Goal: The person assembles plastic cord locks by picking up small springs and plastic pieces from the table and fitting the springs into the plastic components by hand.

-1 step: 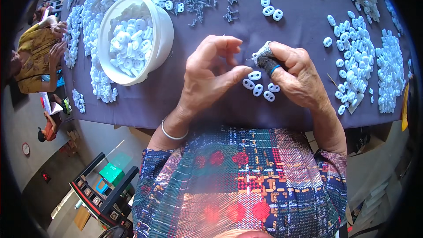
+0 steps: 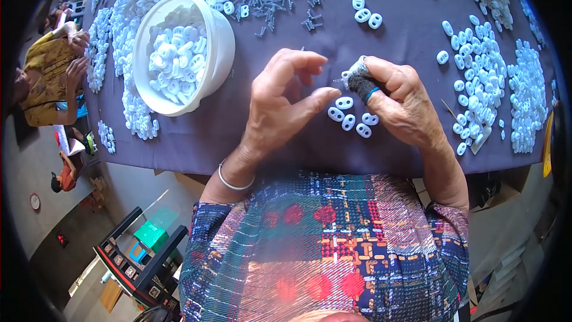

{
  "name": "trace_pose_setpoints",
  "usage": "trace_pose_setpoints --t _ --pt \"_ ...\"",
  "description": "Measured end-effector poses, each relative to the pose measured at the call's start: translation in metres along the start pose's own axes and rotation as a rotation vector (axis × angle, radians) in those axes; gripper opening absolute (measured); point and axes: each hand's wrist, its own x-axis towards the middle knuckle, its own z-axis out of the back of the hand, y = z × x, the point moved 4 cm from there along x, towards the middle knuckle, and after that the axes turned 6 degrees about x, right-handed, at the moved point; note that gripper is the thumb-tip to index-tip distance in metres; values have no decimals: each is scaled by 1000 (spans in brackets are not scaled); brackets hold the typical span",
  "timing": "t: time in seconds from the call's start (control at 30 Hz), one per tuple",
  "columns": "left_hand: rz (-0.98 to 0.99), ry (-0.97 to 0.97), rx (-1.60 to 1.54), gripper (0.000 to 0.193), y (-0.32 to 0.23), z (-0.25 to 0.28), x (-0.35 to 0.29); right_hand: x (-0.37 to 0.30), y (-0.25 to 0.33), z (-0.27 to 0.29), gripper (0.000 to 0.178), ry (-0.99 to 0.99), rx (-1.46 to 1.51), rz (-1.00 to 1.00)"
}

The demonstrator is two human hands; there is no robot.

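Note:
My right hand [image 2: 399,98] pinches a white two-holed plastic piece [image 2: 345,76], mostly covered by the fingers; it looks like a cord lock. A thin metal spring [image 2: 337,80] sticks out of it to the left. A grey and black cloth finger cover [image 2: 361,80] wraps a finger of this hand. My left hand [image 2: 280,98] is open just left of the spring, thumb and fingers apart and nothing visible between them. Beneath the hands lie several white two-holed pieces [image 2: 348,121] in a small cluster.
A white tub [image 2: 217,53] of white pieces stands at left, beside a large heap [image 2: 128,42] of them. Loose springs [image 2: 277,0] lie at the back. More white pieces [image 2: 476,77] spread at right. Another person [image 2: 53,77] is at the table's left side.

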Motion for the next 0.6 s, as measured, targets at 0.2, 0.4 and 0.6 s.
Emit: trace_pose_setpoints --t 0.2,0.4,0.6 --pt "-386 5 429 14 -10 -4 4 0 0 -1 11 27 75 -50" --pt "-429 2 448 10 -9 -9 6 0 -3 -1 11 27 86 -67" --pt "-504 -90 464 11 -9 -14 5 1 0 -2 9 21 -40 11"
